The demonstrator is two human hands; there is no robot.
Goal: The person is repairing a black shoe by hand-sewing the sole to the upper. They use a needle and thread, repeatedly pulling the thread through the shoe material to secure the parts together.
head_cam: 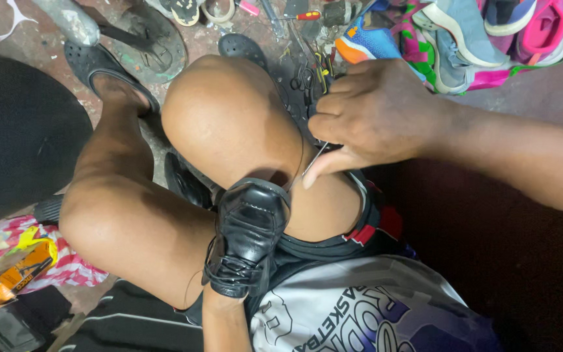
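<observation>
So the right hand (376,120) is curled tight, thumb and fingers pinching a thin metal needle or awl (315,158) that points down toward the toe of a small black leather lace-up shoe (247,234). A fine thread (300,156) seems to run from the hand to the shoe, though it's hard to be sure.

The shoe sits wedged between the person's two bare knees, toe up, probably so it stays put while being stitched. The left hand isn't really visible; only the forearm (226,322) comes up under the shoe, so I can't tell its grip.

Further out, on the dirty concrete floor (40,42) along the top edge, there's a red-handled screwdriver (307,14), scattered tools, and a pile of bright sneakers (464,36) in the top right corner.
</observation>
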